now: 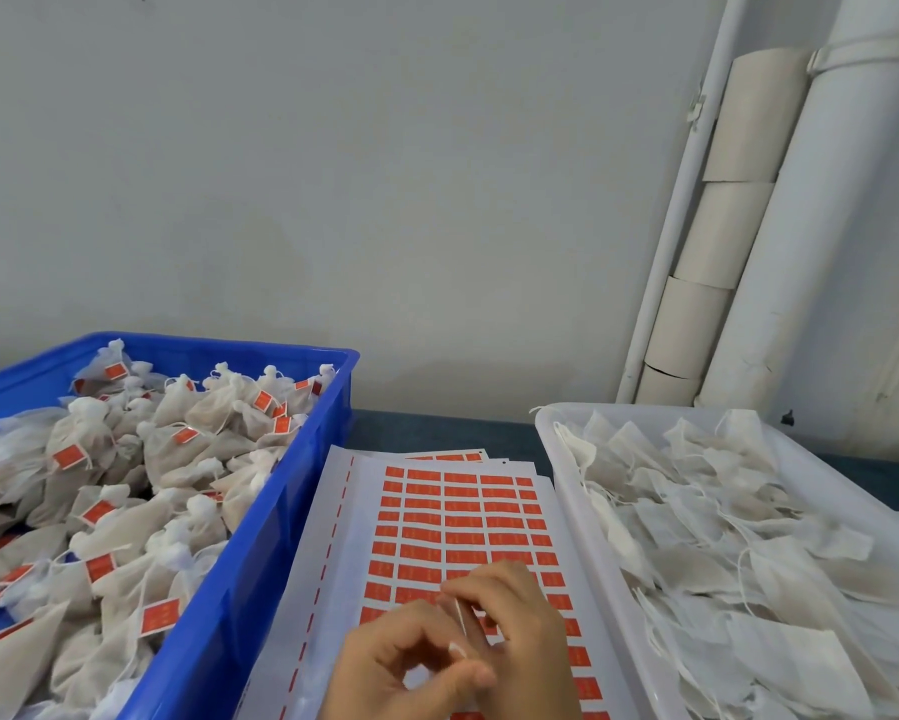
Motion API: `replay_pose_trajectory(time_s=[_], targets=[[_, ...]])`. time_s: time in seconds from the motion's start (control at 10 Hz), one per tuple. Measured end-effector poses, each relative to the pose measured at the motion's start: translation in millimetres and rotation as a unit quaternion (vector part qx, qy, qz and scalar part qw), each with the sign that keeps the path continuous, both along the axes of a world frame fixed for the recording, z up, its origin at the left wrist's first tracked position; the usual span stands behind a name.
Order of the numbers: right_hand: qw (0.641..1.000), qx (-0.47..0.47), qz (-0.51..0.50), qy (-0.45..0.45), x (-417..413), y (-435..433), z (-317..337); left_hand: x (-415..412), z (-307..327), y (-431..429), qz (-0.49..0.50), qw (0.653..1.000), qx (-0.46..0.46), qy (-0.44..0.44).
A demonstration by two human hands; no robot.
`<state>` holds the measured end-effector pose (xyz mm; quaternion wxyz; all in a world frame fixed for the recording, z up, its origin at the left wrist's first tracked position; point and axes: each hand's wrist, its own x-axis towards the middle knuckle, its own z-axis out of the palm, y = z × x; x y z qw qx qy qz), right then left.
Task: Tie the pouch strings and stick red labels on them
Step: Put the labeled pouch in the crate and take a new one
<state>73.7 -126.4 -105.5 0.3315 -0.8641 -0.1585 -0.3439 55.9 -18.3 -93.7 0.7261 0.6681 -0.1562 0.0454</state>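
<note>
While held over the red label sheet [437,522] at the counter's [437,428] near edge, the left hand [400,667] and right hand [520,631] curl their fingers [468,589], pinching a thin white pouch string [460,623] between them.

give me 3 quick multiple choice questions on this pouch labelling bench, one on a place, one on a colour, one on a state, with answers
1. Where does the white sheet of red labels lie?
A. between the blue plastic crate and the white plastic tray
B. inside the crate
C. on top of the tray

2. What colour are the tags on the tied cloth pouches in the crate?
A. green
B. red
C. yellow

3. What are the left hand and right hand doing?
A. lying flat on the sheet
B. reaching into the tray
C. pinching a thin white strand

Answers: A, the sheet lies between the two bins; B, every tag shown is red; C, fingers of both hands close on the strand.
</note>
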Motion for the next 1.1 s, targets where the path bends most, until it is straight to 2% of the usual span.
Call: replay_pose_trajectory(time_s=[0.1,0.2,0.3,0.4,0.5,0.6,0.7,0.8,0.9,1.0,1.1], targets=[[0.993,0.084,-0.004,0.08,-1.7,-3.4,0.0,1.6,0.5,-8.7,0.083,0.995,0.024,0.058],[0.98,0.14,0.021,0.142,-5.9,-0.1,2.8,13.0,-7.5,10.8,0.138,0.98,0.107,0.098],[0.973,0.152,0.027,0.172,-9.5,0.3,2.2,9.0,-0.3,13.7,0.136,0.971,0.178,0.085],[0.953,0.217,0.063,0.203,-12.6,2.4,1.3,7.7,2.1,15.4,0.122,0.975,0.172,0.067],[0.905,0.336,0.064,0.252,-12.8,3.6,5.6,7.9,7.7,19.8,0.119,0.975,0.178,0.059],[0.887,0.374,0.059,0.265,-11.6,3.2,8.1,8.5,6.9,16.7,0.138,0.962,0.233,0.04],[0.88,0.381,0.089,0.27,-13.3,2.0,11.0,9.4,2.8,17.0,0.18,0.956,0.229,0.039],[0.876,0.374,0.111,0.283,-14.6,0.7,12.0,11.8,-5.6,19.3,0.188,0.963,0.182,0.068],[0.879,0.329,0.144,0.312,-15.3,1.2,13.5,14.6,-6.3,21.6,0.162,0.975,0.084,0.128],[0.89,0.278,0.12,0.341,-13.7,4.8,10.4,17.0,-4.3,26.5,0.114,0.976,-0.065,0.176],[0.889,0.273,0.091,0.355,-12.4,8.4,6.1,19.0,-0.4,31.4,0.074,0.949,-0.187,0.242]])
